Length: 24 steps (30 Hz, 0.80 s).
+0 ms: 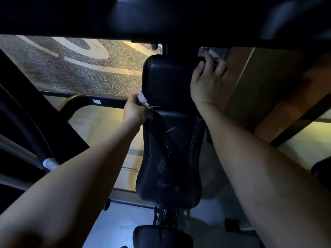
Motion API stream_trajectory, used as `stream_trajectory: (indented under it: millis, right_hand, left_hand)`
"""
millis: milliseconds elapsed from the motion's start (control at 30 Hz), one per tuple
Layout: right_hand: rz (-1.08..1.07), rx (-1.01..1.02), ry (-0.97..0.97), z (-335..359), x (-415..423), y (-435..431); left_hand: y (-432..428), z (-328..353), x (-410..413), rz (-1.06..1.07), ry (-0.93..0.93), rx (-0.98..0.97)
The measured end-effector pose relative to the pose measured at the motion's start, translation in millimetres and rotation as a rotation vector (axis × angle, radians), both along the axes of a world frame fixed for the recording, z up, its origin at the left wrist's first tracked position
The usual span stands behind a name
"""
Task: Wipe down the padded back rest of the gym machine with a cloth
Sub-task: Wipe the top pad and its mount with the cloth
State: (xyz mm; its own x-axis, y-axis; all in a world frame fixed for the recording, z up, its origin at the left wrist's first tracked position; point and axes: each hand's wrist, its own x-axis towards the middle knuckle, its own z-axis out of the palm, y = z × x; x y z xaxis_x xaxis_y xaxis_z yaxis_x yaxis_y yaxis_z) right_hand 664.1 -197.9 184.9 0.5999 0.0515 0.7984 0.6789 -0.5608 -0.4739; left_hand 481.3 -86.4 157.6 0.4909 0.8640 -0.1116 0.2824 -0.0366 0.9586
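Note:
The black padded back rest [170, 158] runs up the middle of the view, with a separate head pad [166, 79] above it. Wet smears show on the lower pad. My left hand [134, 110] grips a small white cloth [144, 101] and holds it against the left edge of the pads, at the gap between them. My right hand [206, 81] grips the upper right corner of the head pad, with its fingers curled round the pad's edge.
A dark machine frame [161, 18] spans the top of the view. A black and gold bar [89, 101] curves at the left. The seat pad [161, 237] sits at the bottom centre. A wooden wall [268, 83] stands at the right, speckled floor beyond.

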Motion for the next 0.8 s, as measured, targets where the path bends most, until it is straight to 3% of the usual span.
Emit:
stream_trajectory:
  millis: [233, 333, 433, 533, 633, 800]
  right_hand:
    - [0.149, -0.011, 0.251, 0.4, -28.4, -17.5]
    - [0.161, -0.063, 0.203, -16.8, -61.4, -32.9]
    - [0.362, -0.171, 0.13, -48.3, -91.0, -29.5]
    - [0.489, -0.335, 0.139, -71.3, -119.3, -14.6]
    - [0.481, -0.46, 0.176, -81.8, -134.2, 0.8]
    - [0.44, -0.39, 0.227, -83.5, -140.3, 25.0]
  left_hand:
    - [2.4, -4.8, -8.1, -0.059, 0.031, -0.031]
    - [7.6, 0.4, -12.0, -0.047, 0.078, 0.015]
    - [10.0, 2.6, -14.9, -0.056, 0.127, 0.029]
    - [9.6, 2.2, -19.8, -0.185, 0.014, -0.062]
    - [10.0, 5.0, -31.9, -0.222, -0.098, -0.188]
    - [23.1, -6.2, -37.0, -0.243, -0.173, -0.238]
